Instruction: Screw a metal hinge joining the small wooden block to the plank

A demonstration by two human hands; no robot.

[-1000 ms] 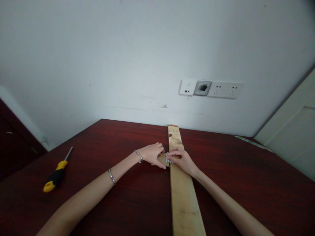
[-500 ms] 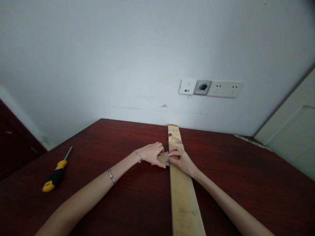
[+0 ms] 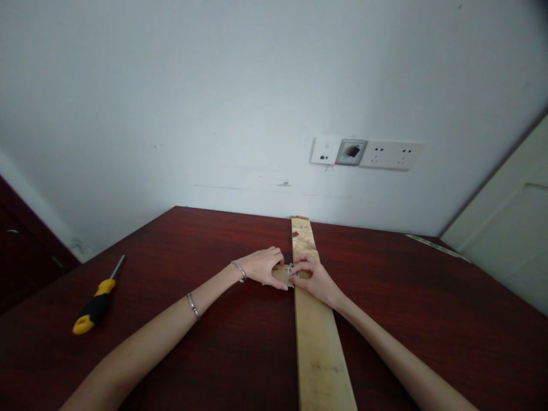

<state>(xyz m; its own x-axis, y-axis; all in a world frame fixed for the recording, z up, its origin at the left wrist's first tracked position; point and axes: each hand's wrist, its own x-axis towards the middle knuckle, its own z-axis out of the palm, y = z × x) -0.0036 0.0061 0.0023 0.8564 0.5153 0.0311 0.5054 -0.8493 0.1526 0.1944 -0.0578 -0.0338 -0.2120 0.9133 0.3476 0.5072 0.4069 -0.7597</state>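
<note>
Left hand (image 3: 263, 266) grips a small wooden piece (image 3: 281, 275) on the counter (image 3: 205, 365); right hand (image 3: 320, 281) pinches a metal fitting (image 3: 290, 270) at the left edge of the long board (image 3: 321, 348) — the fitting shows narrower than a second ago, apparently tilted, so probably unfastened.

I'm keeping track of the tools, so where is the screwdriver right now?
In the head view, the screwdriver lies on the left part of the dark red table, left of and apart from the left hand, its shaft pointing toward the wall.
</note>
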